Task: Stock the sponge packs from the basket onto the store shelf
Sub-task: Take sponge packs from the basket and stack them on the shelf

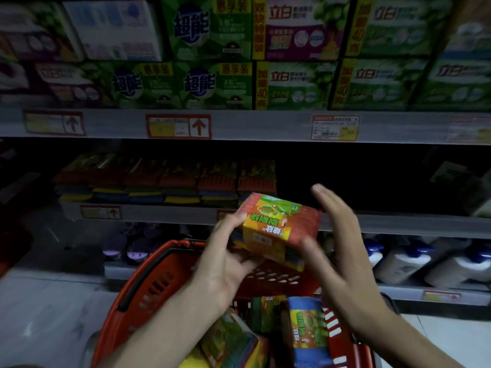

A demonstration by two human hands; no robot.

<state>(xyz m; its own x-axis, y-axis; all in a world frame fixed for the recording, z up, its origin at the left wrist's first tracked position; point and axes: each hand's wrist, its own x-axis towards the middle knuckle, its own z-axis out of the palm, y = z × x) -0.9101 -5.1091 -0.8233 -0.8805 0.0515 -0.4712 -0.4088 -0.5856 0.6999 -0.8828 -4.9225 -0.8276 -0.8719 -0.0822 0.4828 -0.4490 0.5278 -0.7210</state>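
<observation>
An orange and green sponge pack [281,229] is held above the red basket [148,285], in front of the middle shelf. My left hand [225,258] grips its left end and underside. My right hand [337,245] is beside the pack's right end with fingers spread; it is blurred, and contact is unclear. More sponge packs [305,330] lie in the basket below. A row of stacked sponge packs [164,181] fills the left part of the dark middle shelf [398,224].
The shelf space right of the stacked packs is dark. Green soap boxes [212,83] fill the shelf above, with price tags [178,126] on its edge. White bottles [414,261] stand on the lower shelf at right. Pale floor [39,314] lies at left.
</observation>
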